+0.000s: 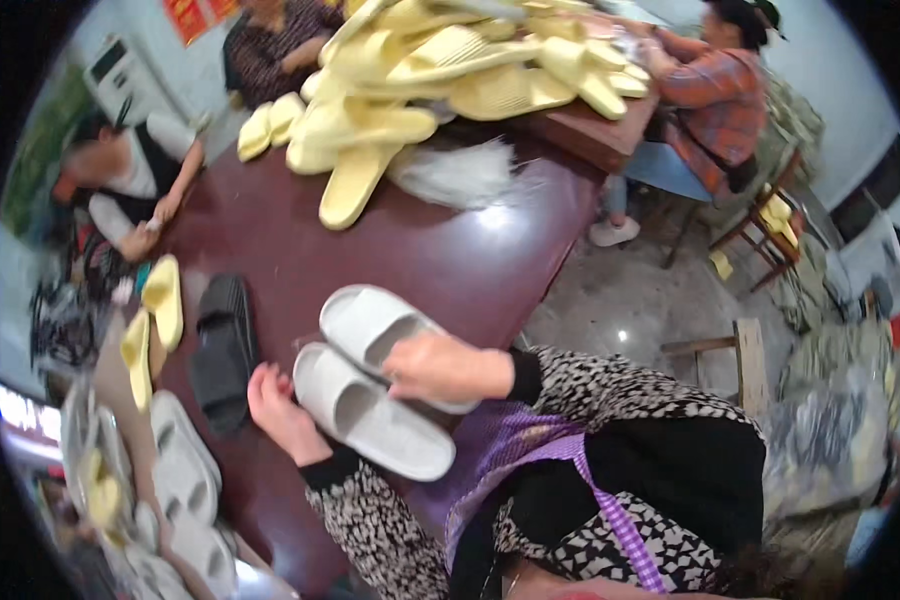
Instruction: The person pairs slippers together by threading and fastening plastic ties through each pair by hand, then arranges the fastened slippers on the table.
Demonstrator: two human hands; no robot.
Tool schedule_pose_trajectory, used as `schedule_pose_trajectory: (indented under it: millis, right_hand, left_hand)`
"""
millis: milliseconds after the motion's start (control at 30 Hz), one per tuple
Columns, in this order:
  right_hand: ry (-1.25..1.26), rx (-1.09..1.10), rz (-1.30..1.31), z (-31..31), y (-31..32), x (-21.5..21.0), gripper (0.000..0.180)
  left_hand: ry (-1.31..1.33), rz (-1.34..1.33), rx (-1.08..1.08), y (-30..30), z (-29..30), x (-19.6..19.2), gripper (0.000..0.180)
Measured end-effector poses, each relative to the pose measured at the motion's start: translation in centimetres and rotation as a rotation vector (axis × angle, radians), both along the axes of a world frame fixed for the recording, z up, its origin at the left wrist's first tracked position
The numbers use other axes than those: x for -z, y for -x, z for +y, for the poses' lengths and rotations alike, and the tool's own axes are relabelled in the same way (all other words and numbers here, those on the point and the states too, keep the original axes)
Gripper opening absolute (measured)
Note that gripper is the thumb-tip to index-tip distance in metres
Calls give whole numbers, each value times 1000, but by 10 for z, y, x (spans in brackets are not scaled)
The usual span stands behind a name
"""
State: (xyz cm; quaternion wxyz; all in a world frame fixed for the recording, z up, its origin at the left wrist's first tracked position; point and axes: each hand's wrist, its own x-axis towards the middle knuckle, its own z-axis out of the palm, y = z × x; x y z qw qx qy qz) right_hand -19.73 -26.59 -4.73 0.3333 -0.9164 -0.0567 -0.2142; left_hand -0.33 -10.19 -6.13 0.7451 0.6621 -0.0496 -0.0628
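Note:
Two white slippers lie side by side on the dark red table in front of me: a farther slipper [375, 315] and a nearer slipper [405, 440], both with toes toward the upper left. Over the footbed of the farther one is my right hand [448, 368], its fingers curled together; whatever they may hold is hidden. Next to the nearer slipper's toe, my left hand [284, 408] is half spread, with nothing seen in it. A pair of black slippers [222, 360] lies just left of that hand.
Yellow slippers [470, 70] are heaped at the table's far end beside a clear plastic bag [465, 172]. More yellow slippers [162, 300] and grey-white ones [185, 470] line the left edge. Other people sit around the table [420, 245]. A wooden stool [748, 362] stands at right.

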Motion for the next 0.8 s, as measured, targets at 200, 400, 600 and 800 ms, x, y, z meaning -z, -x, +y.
schedule_pose_trajectory:
  millis: [200, 400, 600, 800]
  right_hand:
    - [-32, 63, 187, 5, -3, -22, 30]
    - [38, 140, 145, 11, -27, -7, 26]
    - [-17, 353, 10, -16, -11, -17, 14]
    - [41, 635, -147, -90, 35, -22, 9]
  left_hand:
    - [18, -37, 42, 2, -7, 10, 14]
    - [5, -87, 47, -8, -6, 12, 17]
    - [24, -55, -26, -14, -1, 10, 19]
    - [101, 47, 75, -28, 8, 30, 16]
